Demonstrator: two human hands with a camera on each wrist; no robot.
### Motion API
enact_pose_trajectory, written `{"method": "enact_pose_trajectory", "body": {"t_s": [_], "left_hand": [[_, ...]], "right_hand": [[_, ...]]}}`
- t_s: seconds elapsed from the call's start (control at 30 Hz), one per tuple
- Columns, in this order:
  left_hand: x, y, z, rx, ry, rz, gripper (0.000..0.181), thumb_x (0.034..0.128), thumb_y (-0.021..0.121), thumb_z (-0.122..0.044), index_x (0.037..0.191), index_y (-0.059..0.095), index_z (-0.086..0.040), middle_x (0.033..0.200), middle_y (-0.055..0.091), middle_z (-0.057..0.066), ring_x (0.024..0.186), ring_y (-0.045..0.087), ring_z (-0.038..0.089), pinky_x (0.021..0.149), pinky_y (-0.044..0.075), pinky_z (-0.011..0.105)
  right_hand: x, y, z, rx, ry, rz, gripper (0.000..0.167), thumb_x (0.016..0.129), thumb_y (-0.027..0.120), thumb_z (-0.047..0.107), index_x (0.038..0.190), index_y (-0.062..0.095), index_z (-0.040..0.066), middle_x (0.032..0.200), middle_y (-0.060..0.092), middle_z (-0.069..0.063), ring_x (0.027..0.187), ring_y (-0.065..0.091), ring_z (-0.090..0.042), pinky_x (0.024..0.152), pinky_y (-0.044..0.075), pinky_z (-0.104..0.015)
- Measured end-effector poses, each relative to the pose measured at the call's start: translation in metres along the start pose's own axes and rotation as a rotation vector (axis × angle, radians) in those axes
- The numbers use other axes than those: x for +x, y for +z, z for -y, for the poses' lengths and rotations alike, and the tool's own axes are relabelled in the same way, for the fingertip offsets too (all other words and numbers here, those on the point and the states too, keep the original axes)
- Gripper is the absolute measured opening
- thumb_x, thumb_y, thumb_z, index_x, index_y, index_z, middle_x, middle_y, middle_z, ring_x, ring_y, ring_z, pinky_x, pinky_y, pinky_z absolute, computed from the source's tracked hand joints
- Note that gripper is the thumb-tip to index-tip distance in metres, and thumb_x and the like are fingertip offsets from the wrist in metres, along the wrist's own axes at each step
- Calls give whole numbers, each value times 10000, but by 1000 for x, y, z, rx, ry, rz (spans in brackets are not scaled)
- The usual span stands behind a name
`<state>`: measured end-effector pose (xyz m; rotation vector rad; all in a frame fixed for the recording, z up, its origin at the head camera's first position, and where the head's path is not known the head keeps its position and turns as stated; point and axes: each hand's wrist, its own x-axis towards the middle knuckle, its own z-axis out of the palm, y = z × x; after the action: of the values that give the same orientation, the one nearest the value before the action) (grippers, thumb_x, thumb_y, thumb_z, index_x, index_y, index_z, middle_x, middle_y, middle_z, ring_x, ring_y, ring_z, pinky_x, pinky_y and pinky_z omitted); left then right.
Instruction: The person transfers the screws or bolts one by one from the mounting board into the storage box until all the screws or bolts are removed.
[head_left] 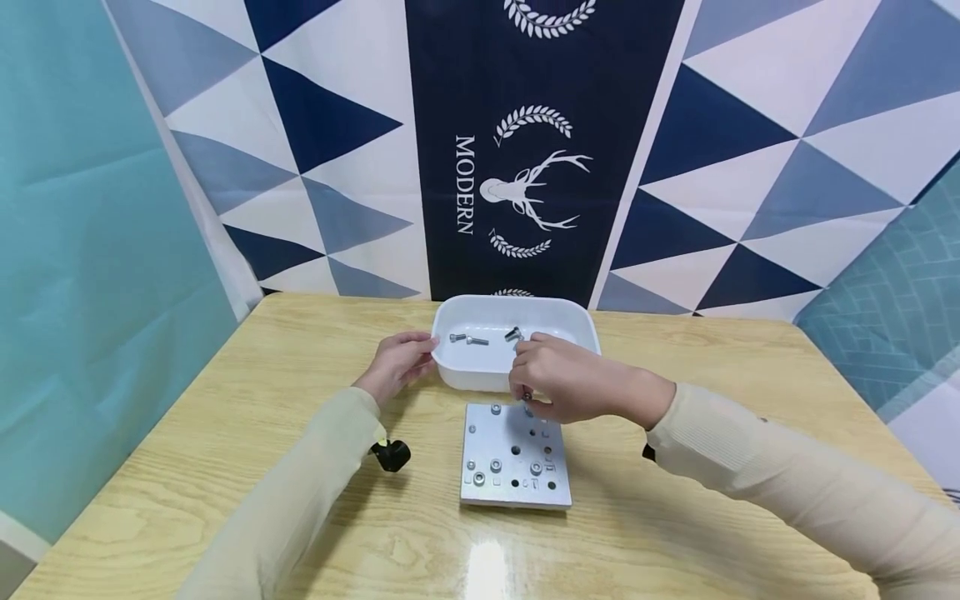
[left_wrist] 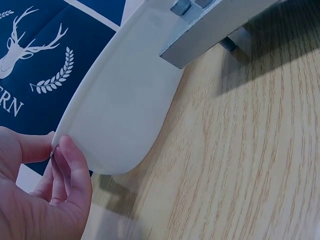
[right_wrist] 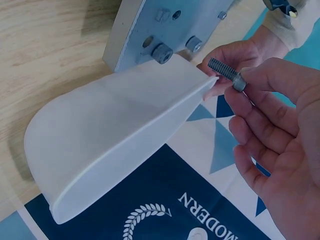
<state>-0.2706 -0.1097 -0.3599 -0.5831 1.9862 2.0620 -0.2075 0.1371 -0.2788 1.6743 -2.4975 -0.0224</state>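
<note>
My left hand point(head_left: 401, 362) pinches the rim at the left end of a white plastic tray point(head_left: 472, 381), thumb on one side and fingers on the other, as the left wrist view shows. Between thumb and forefinger, my right hand point(head_left: 561, 377) holds a socket head screw point(right_wrist: 227, 74) by its head, threaded end pointing away. This hand is over the far right edge of a silver metal plate point(head_left: 491, 437), just in front of the tray, and hides part of both. Several screws stand in holes of the plate; other holes show no screw.
Loose screws point(head_left: 477, 341) lie inside the tray, with a dark-looking one point(head_left: 513, 334) near its middle. The wooden table point(head_left: 360, 533) ends at a patterned cloth backdrop point(head_left: 345, 167). A black wrist device point(head_left: 392, 456) sticks out under the left sleeve.
</note>
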Motion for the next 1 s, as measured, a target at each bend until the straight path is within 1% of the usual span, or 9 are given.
{"method": "enact_pose_trajectory", "body": {"t_s": [0.13, 0.23, 0.4, 0.6, 0.8, 1.0], "left_hand": [[0, 0, 1, -6, -1, -1, 331, 923, 640, -133, 1242, 584, -64, 1082, 605, 81, 780, 575, 92, 719, 538, 165], [0, 0, 1, -12, 3, -2, 327, 921, 643, -128, 1236, 587, -60, 1034, 606, 67, 753, 577, 83, 676, 528, 148], [0, 1, 0, -11, 9, -6, 323, 919, 645, -125, 1230, 593, -54, 1010, 613, 61, 732, 580, 73, 699, 531, 159], [1, 1, 1, -12, 5, -9, 317, 916, 649, -128, 1221, 600, -61, 1013, 617, 64, 728, 582, 74, 731, 539, 176], [2, 0, 2, -15, 6, -10, 315, 914, 652, -129, 1217, 602, -62, 996, 617, 63, 716, 584, 75, 710, 540, 172], [1, -1, 1, -14, 5, -2, 318, 918, 649, -143, 1222, 595, -68, 1056, 620, 84, 731, 586, 81, 664, 531, 153]], "right_hand": [[3, 0, -4, -1, 6, -10, 75, 761, 734, 98, 788, 692, 153, 751, 672, 75, 753, 495, -98, 724, 415, -270], [6, -1, -9, -1, 13, -14, 69, 760, 743, 104, 790, 699, 149, 748, 677, 73, 750, 513, -94, 713, 417, -270], [10, -4, -17, -12, 31, -20, 43, 769, 736, 117, 800, 715, 137, 747, 686, 71, 762, 536, -104, 717, 429, -278], [15, -6, -28, -21, 55, -5, 44, 770, 735, 119, 810, 725, 132, 749, 691, 71, 753, 542, -108, 717, 447, -279], [18, -3, -41, -2, 83, 1, 52, 758, 751, 110, 799, 726, 130, 760, 702, 61, 754, 562, -109, 731, 478, -300], [23, 2, -58, 0, 119, 18, 60, 755, 744, 112, 789, 730, 159, 759, 705, 62, 765, 573, -107, 740, 479, -310]]}}
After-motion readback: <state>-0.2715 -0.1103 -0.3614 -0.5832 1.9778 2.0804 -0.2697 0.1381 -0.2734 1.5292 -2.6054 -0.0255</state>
